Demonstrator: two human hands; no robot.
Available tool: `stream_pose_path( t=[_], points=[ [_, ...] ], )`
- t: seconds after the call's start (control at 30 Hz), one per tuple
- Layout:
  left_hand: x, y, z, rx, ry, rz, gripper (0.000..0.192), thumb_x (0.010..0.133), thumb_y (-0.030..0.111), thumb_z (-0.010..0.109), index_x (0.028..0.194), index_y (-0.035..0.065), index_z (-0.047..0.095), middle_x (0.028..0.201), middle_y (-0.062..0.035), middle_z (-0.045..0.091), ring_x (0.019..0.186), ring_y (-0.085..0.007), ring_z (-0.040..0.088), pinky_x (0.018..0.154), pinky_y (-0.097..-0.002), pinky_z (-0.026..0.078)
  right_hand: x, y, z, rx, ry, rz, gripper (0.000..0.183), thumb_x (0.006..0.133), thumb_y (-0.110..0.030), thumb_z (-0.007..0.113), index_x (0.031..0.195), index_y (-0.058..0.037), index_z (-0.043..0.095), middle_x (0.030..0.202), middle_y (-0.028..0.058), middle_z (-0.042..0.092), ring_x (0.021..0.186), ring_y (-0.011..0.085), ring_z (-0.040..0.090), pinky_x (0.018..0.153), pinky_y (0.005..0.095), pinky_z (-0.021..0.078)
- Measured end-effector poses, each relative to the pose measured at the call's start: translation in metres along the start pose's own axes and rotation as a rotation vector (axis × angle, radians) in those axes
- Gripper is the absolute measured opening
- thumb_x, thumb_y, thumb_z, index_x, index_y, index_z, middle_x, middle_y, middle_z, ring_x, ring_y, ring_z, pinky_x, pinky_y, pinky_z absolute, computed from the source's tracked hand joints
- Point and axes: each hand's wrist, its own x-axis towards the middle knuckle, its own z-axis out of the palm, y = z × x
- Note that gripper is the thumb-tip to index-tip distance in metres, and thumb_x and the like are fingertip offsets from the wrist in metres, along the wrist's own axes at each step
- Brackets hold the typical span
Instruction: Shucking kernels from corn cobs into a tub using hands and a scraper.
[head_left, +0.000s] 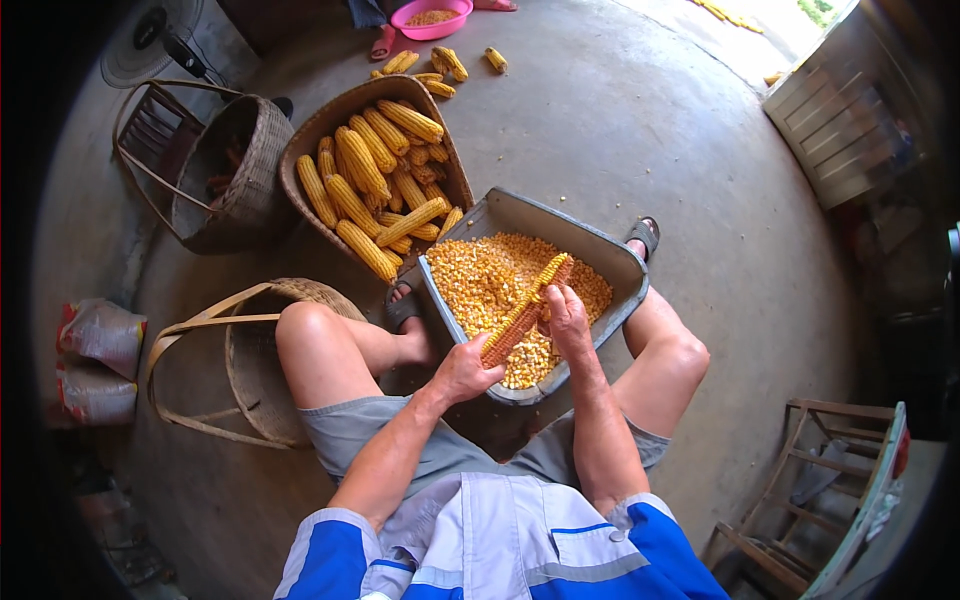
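Observation:
A partly shelled corn cob (523, 321) slants over a grey scoop-shaped bin (540, 212) between my knees. My left hand (466, 369) grips its lower end. Along the upper part, my right hand (568, 319) holds the cob with the thumb pressed near the kernel rows. Bare reddish core shows on much of the cob, while yellow kernels still line one side. Loose corn kernels (480, 274) fill the bin below both hands. Beyond the bin on the left, a woven basket (292, 196) is heaped with whole corn cobs (364, 161).
Two handled wicker baskets, one farther off (262, 142) and one by my left knee (289, 442), lie leftward. Several cobs (448, 64) rest on the floor near a pink basin (420, 31) and another person's sandal (382, 43). A wooden rack (810, 465) stands right.

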Motion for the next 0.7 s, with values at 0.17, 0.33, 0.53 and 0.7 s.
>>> stream_pose_path(
  t=[0.17, 0.33, 0.53, 0.7],
  points=[
    [-0.001, 0.0, 0.002, 0.034, 0.063, -0.005, 0.046, 0.077, 0.021, 0.068, 0.115, -0.0019, 0.055, 0.091, -0.027, 0.066, 0.087, -0.0418, 0.066, 0.077, -0.0444, 0.054, -0.005, -0.017, 0.003, 0.144, -0.058, 0.079, 0.03, 0.102, -0.036, 0.05, 0.101, -0.0076, 0.059, 0.076, -0.003, 0.055, 0.059, 0.0064, 0.05, 0.046, 0.0224, 0.0403],
    [-0.007, -0.007, 0.011, 0.215, 0.099, -0.001, 0.05, 0.077, 0.022, 0.069, 0.118, -0.0018, 0.054, 0.088, -0.0278, 0.066, 0.084, -0.0429, 0.066, 0.075, -0.0469, 0.054, 0.003, -0.01, 0.001, -0.091, 0.118, 0.159, 0.039, 0.099, -0.041, 0.055, 0.098, -0.0025, 0.06, 0.074, 0.0027, 0.058, 0.061, 0.0127, 0.055, 0.054, 0.0281, 0.0437],
    [-0.005, -0.011, 0.008, 0.157, 0.01, 0.02, 0.046, 0.077, 0.021, 0.069, 0.115, -0.0017, 0.054, 0.082, -0.0273, 0.065, 0.081, -0.043, 0.066, 0.072, -0.0472, 0.055, 0.009, 0.008, -0.005, -0.184, 0.147, -0.027, 0.039, 0.099, -0.041, 0.053, 0.101, -0.0028, 0.061, 0.079, 0.0032, 0.06, 0.071, 0.0127, 0.056, 0.063, 0.0287, 0.045],
    [-0.004, -0.006, 0.001, 0.061, -0.029, -0.018, 0.044, 0.079, 0.015, 0.07, 0.117, -0.0028, 0.055, 0.091, -0.024, 0.068, 0.087, -0.0339, 0.071, 0.076, -0.038, 0.056, 0.002, -0.007, -0.005, -0.003, 0.02, -0.062, 0.028, 0.103, -0.034, 0.046, 0.104, -0.0087, 0.058, 0.078, -0.0059, 0.051, 0.065, 0.0037, 0.045, 0.053, 0.0203, 0.0409]
  ],
)
